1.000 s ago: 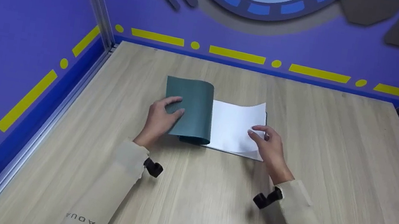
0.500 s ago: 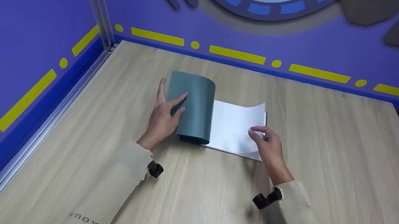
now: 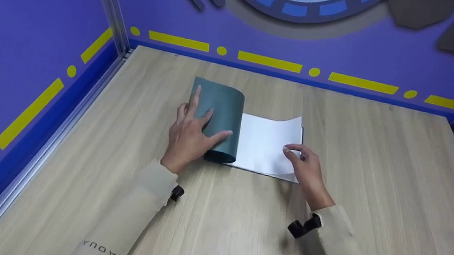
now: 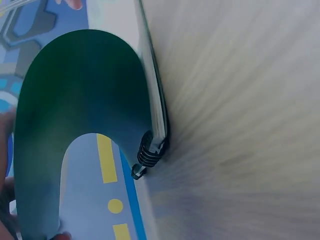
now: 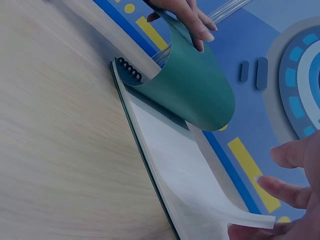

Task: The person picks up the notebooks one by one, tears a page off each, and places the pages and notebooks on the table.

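Observation:
A spiral notebook with a dark green cover (image 3: 227,109) lies open on the table. Its cover is bent up and over in a curl at the left, and a white page (image 3: 268,140) shows at the right. My left hand (image 3: 189,135) holds the curled cover, several fingers spread over its outer face. One fingertip shows at the inner side in the left wrist view. At the page's lifted right edge, my right hand (image 3: 309,171) pinches the paper between thumb and fingers. A black coil binding (image 4: 148,152) appears at the notebook's left end.
The pale wood table (image 3: 229,231) is bordered by blue wall panels (image 3: 29,3) with yellow marks. A metal rail (image 3: 41,163) runs along the left edge. Black wrist mounts (image 3: 304,225) sit at the sleeves.
The left hand has shifted right over the green cover and spread its fingers and thumb across it. The cover's free edge has risen slightly. The right hand stays at the page edge.

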`<state>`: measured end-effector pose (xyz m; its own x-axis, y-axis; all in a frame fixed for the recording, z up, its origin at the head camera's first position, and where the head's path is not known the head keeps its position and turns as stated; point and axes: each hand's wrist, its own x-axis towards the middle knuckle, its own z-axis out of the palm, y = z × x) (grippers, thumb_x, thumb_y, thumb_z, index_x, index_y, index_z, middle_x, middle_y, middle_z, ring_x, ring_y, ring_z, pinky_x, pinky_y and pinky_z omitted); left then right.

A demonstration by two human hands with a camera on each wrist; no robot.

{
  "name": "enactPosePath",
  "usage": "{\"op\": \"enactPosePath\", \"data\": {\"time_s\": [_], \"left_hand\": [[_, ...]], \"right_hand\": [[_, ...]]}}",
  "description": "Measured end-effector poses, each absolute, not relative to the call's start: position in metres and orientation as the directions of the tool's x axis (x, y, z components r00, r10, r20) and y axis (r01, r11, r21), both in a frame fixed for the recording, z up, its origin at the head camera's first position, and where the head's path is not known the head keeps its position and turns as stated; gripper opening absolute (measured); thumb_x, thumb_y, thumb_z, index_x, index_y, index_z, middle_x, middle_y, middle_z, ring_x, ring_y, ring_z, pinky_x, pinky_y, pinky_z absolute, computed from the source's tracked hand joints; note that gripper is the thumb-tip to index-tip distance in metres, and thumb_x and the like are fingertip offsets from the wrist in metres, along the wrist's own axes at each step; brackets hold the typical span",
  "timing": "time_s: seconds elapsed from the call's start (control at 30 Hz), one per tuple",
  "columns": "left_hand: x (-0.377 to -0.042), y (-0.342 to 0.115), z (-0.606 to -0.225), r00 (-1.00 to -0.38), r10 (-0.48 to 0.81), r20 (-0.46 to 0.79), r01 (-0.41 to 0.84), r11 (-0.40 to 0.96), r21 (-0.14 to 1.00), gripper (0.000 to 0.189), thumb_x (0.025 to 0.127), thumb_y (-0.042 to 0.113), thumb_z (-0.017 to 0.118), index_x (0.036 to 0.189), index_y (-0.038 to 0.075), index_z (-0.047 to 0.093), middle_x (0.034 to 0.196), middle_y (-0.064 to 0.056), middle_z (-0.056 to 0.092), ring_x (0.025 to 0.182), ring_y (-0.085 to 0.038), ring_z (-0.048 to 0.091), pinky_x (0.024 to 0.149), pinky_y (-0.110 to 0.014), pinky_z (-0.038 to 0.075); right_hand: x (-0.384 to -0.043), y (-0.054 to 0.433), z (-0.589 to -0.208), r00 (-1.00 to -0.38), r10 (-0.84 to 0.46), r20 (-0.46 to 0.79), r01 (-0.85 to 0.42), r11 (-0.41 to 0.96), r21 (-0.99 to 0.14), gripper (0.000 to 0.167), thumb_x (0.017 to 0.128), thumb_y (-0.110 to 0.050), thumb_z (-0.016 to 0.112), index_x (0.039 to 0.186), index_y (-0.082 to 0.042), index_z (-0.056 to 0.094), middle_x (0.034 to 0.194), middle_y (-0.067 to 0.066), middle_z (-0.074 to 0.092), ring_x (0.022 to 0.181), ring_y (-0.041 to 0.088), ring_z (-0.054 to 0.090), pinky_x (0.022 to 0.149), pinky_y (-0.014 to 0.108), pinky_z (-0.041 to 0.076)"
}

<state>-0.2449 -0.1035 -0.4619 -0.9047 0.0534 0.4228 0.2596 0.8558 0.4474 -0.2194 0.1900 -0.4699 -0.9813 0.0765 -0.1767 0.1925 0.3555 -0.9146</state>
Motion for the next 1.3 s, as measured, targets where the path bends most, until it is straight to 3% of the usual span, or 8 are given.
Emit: {"op": "enactPosePath", "data": {"time_s": [0.13, 0.3, 0.4, 0.53, 0.6, 0.7, 0.97, 1.3], "left_hand": [[-0.2457, -0.1019, -0.4638, -0.892, 0.082, 0.445, 0.262, 0.895, 0.36, 0.097, 0.069, 0.082, 0.06, 0.136, 0.012, 0.058, 0.165, -0.005, 0.008, 0.137, -0.043, 0.033, 0.079, -0.049, 0.057], [-0.2454, -0.1022, -0.4656, -0.903, 0.096, 0.419, 0.247, 0.914, 0.322, 0.097, 0.07, 0.079, 0.062, 0.14, 0.013, 0.053, 0.164, -0.01, 0.011, 0.134, -0.044, 0.037, 0.088, -0.05, 0.053], [-0.2455, -0.1024, -0.4651, -0.918, 0.103, 0.384, 0.234, 0.921, 0.312, 0.094, 0.075, 0.075, 0.061, 0.145, 0.015, 0.046, 0.164, -0.011, 0.012, 0.139, -0.043, 0.031, 0.098, -0.052, 0.043], [-0.2463, -0.1026, -0.4639, -0.927, 0.141, 0.348, 0.25, 0.924, 0.291, 0.086, 0.085, 0.064, 0.059, 0.151, 0.015, 0.034, 0.163, -0.011, 0.013, 0.149, -0.041, 0.012, 0.115, -0.058, 0.022], [-0.2468, -0.1024, -0.4633, -0.923, 0.168, 0.346, 0.273, 0.92, 0.282, 0.081, 0.089, 0.056, 0.058, 0.153, 0.014, 0.031, 0.163, -0.011, 0.014, 0.151, -0.038, 0.006, 0.118, -0.06, 0.01], [-0.2469, -0.1016, -0.4623, -0.907, 0.208, 0.366, 0.321, 0.905, 0.28, 0.072, 0.093, 0.044, 0.056, 0.152, 0.011, 0.031, 0.162, -0.012, 0.018, 0.151, -0.035, 0.007, 0.119, -0.06, 0.004], [-0.2451, -0.0996, -0.4628, -0.891, 0.279, 0.358, 0.382, 0.888, 0.257, 0.049, 0.099, 0.021, 0.049, 0.148, 0.019, 0.042, 0.161, -0.01, 0.023, 0.151, -0.034, 0.013, 0.119, -0.06, 0.006], [-0.2475, -0.1032, -0.4632, -0.847, 0.271, 0.457, 0.427, 0.859, 0.282, 0.056, 0.089, -0.01, 0.049, 0.137, 0.018, 0.056, 0.155, -0.006, 0.038, 0.148, -0.028, 0.026, 0.121, -0.055, 0.011]], "right_hand": [[-0.2182, 0.1903, -0.4704, -0.981, 0.068, -0.179, 0.192, 0.341, -0.92, 0.039, 0.098, -0.031, 0.057, 0.127, -0.006, 0.057, 0.15, 0.011, 0.042, 0.15, 0.03, 0.019, 0.121, 0.049, 0.018], [-0.2193, 0.1905, -0.4704, -0.977, 0.08, -0.2, 0.215, 0.351, -0.911, 0.041, 0.098, -0.034, 0.057, 0.129, -0.008, 0.056, 0.152, 0.01, 0.04, 0.151, 0.03, 0.017, 0.122, 0.049, 0.017], [-0.2203, 0.1905, -0.4697, -0.974, 0.09, -0.208, 0.227, 0.357, -0.906, 0.041, 0.098, -0.034, 0.057, 0.129, -0.009, 0.056, 0.152, 0.009, 0.04, 0.151, 0.029, 0.016, 0.122, 0.049, 0.016], [-0.2206, 0.1905, -0.4692, -0.973, 0.095, -0.213, 0.233, 0.357, -0.905, 0.041, 0.098, -0.035, 0.057, 0.129, -0.008, 0.056, 0.151, 0.009, 0.042, 0.151, 0.029, 0.014, 0.122, 0.049, 0.015], [-0.2207, 0.1905, -0.4694, -0.972, 0.094, -0.214, 0.233, 0.352, -0.907, 0.041, 0.098, -0.035, 0.057, 0.129, -0.008, 0.056, 0.151, 0.009, 0.042, 0.151, 0.028, 0.014, 0.122, 0.049, 0.015], [-0.2208, 0.1907, -0.4699, -0.973, 0.09, -0.214, 0.232, 0.346, -0.909, 0.041, 0.098, -0.034, 0.056, 0.129, -0.008, 0.057, 0.15, 0.009, 0.043, 0.151, 0.028, 0.015, 0.122, 0.048, 0.014], [-0.22, 0.1924, -0.4699, -0.97, 0.086, -0.228, 0.244, 0.346, -0.906, 0.053, 0.099, -0.035, 0.052, 0.142, -0.004, 0.045, 0.153, 0.014, 0.037, 0.148, 0.029, 0.024, 0.12, 0.047, 0.022], [-0.219, 0.196, -0.468, -0.971, 0.072, -0.227, 0.238, 0.359, -0.903, 0.06, 0.099, -0.04, 0.05, 0.146, -0.004, 0.04, 0.154, 0.015, 0.036, 0.147, 0.03, 0.028, 0.119, 0.047, 0.025]]}}
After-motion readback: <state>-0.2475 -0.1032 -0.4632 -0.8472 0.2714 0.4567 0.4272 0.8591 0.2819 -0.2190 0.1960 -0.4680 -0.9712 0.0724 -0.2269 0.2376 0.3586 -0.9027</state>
